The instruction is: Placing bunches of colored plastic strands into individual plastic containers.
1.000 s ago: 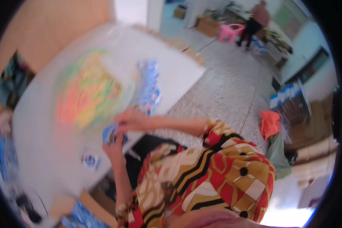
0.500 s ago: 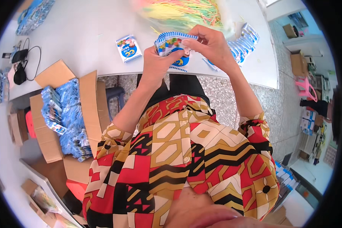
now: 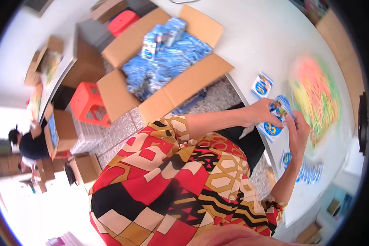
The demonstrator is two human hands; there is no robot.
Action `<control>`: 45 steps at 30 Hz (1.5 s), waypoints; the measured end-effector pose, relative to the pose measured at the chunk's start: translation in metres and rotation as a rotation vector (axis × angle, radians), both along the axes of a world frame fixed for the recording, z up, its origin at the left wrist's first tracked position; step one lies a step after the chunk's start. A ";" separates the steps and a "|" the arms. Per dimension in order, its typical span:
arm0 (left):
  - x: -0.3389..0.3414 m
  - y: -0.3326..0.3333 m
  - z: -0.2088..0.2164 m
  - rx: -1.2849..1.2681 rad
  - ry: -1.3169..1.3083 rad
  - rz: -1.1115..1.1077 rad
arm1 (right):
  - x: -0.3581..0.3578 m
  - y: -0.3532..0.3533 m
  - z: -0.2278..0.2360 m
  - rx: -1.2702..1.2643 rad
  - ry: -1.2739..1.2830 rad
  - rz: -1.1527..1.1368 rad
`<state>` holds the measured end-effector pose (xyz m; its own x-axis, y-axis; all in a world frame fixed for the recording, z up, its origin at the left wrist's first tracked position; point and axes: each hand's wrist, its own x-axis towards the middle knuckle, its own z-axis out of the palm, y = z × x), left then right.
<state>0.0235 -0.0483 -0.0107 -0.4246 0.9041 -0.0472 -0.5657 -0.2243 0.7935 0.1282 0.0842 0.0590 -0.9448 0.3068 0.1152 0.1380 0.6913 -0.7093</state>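
The person holds a small stack of blue and white printed card packets with both hands, above the near edge of the white table. The left hand closes its fingers around the left side of the stack. The right hand grips the right side, with the fingers curled on the packets. The two hands are very close to each other, with the stack between them.

One more blue and white flat packet lies alone on the table, just beside the hands. Further on the table is a blurred pile of thin yellow, green and pink bands. Some more blue packets lie on the table near the right forearm.

On the floor beside the table stands an open brown cardboard box full of blue packets. An orange plastic stool stands near the box. Another person in dark clothes works well apart, among other cardboard boxes.
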 end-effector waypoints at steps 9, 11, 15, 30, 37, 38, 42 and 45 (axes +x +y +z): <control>-0.003 -0.063 0.030 -0.090 0.042 0.095 | -0.026 -0.033 0.011 -0.024 0.031 0.289; 0.000 -0.063 0.031 -0.104 0.069 0.121 | -0.026 -0.036 0.016 0.003 0.046 0.318; 0.004 -0.050 0.023 -0.093 0.171 0.296 | -0.025 -0.030 0.010 0.033 0.076 0.245; 0.007 -0.021 0.006 -0.019 0.139 0.121 | 0.001 0.004 -0.005 -0.034 0.134 0.162; 0.006 -0.018 0.006 -0.043 0.217 0.127 | 0.007 0.012 -0.011 -0.114 0.100 0.217; 0.006 -0.017 0.005 -0.045 0.232 0.141 | 0.007 0.013 -0.012 -0.164 0.089 0.228; 0.005 -0.010 0.000 -0.075 0.259 0.152 | 0.008 0.019 -0.010 -0.193 0.073 0.228; 0.005 -0.003 -0.004 -0.088 0.268 0.184 | 0.006 0.025 -0.013 -0.149 0.140 0.222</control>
